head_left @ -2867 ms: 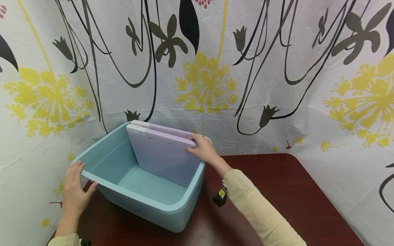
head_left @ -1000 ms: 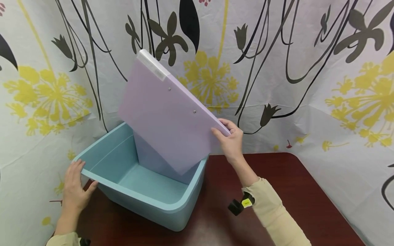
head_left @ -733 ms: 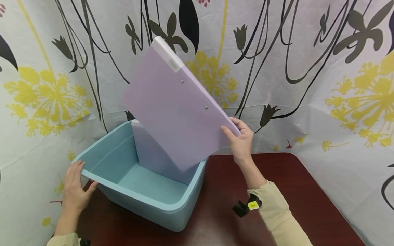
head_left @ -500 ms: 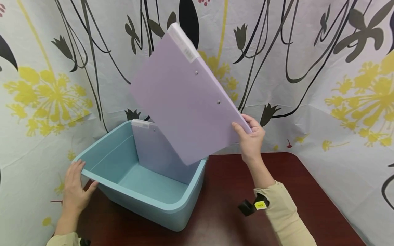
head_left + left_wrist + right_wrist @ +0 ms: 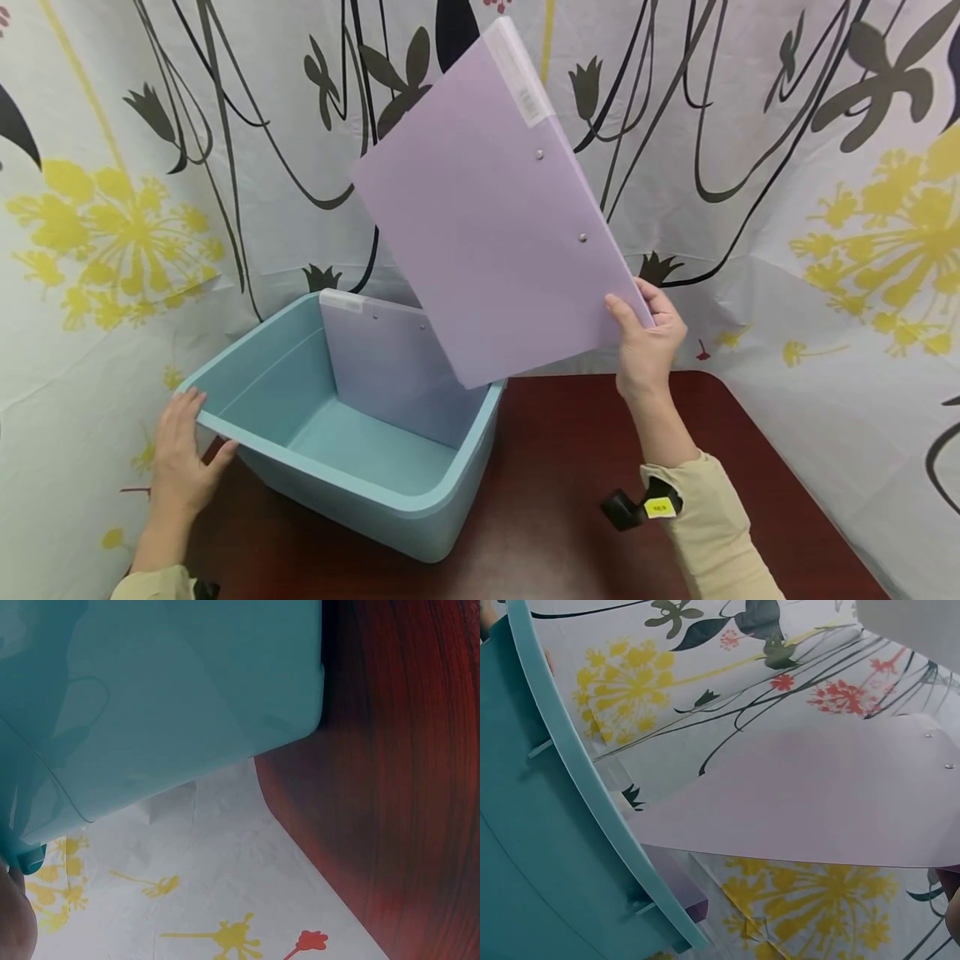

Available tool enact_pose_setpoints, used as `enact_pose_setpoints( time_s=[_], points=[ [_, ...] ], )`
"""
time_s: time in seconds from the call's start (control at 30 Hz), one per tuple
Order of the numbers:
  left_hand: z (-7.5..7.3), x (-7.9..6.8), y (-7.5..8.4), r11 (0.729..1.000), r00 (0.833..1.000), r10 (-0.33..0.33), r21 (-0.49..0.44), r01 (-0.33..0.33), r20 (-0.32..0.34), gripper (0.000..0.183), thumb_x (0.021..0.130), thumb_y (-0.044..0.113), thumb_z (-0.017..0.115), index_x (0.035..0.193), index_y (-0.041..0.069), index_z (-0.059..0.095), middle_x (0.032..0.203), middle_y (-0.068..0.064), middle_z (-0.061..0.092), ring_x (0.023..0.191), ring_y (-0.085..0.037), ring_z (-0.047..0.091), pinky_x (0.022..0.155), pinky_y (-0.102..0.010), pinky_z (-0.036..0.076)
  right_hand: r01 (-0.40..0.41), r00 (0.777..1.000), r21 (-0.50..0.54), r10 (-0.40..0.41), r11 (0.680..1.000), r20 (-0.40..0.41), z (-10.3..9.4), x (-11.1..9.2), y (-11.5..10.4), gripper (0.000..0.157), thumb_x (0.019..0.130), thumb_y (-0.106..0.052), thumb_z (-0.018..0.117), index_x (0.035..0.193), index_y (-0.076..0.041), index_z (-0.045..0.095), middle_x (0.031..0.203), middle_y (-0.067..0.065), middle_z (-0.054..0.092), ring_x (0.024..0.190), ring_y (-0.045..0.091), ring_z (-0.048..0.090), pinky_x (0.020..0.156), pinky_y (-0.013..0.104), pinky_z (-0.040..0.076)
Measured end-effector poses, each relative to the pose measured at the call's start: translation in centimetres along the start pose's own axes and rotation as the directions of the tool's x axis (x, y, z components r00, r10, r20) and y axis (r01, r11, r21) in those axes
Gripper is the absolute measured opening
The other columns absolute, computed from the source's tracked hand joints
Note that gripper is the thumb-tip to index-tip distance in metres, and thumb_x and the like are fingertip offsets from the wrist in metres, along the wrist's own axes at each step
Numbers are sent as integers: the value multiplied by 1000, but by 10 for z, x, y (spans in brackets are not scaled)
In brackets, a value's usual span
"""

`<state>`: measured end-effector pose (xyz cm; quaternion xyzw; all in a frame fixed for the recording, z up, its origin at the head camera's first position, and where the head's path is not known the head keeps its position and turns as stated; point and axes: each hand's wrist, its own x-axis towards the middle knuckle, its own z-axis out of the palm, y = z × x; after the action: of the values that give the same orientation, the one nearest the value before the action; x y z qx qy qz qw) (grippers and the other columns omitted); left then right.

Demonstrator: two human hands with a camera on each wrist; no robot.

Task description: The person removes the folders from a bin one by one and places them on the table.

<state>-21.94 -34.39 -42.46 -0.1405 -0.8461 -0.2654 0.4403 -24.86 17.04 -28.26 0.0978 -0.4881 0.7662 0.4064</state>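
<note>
My right hand (image 5: 651, 342) pinches a lilac file folder (image 5: 480, 225) by the lower end of its spine, thumb on the front cover. The folder is tilted in the air above the tub's right side, with a clear label strip at its top and two metal rivets along the spine. A second lilac folder (image 5: 397, 367) stands on its edge inside the blue plastic tub (image 5: 337, 487), against the back wall. My left hand (image 5: 183, 467) rests on the tub's near left corner, fingers at the rim and thumb spread along the front. The left wrist view shows the tub's outside (image 5: 165, 697).
The tub stands on a dark red wooden table (image 5: 570, 483), towards its left side. A floral-patterned cloth (image 5: 675, 167) hangs behind the table and along both sides. Black wrist cameras (image 5: 626, 510) sit at the beige sleeves.
My right hand has lifted the front folder out of the tub and carried it up and right, uncovering more of the second folder. My left hand stays at the rim.
</note>
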Motion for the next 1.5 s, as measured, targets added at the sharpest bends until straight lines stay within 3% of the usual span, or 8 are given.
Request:
enact_pose_setpoints(
  time_s=[0.63,0.93,1.5],
  points=[
    [2,2,4,1000,1000,2,7,-2,-9,94,76,69,50,127,-9,41,132,-30,38,130,-40,24,110,-41,12,66,985,178,-36,982,-170,-31,6,-18,22,69,15,64,90,7,65,76,11,64,63,15,58,55,22,48],
    [2,0,1,1000,1000,1,11,-1,-7,95,75,70,48,128,-8,40,133,-29,37,131,-38,23,110,-41,11,113,974,270,-53,956,-220,-49,8,-24,33,66,18,65,98,12,62,83,16,64,69,21,58,58,24,49],
    [3,0,-2,1000,1000,6,14,-6,-27,97,73,72,48,127,-8,42,131,-30,38,130,-40,25,110,-41,12,147,950,214,-78,966,-301,-81,4,-21,37,65,21,65,101,13,61,87,18,62,76,24,57,61,24,49]
  ],
)
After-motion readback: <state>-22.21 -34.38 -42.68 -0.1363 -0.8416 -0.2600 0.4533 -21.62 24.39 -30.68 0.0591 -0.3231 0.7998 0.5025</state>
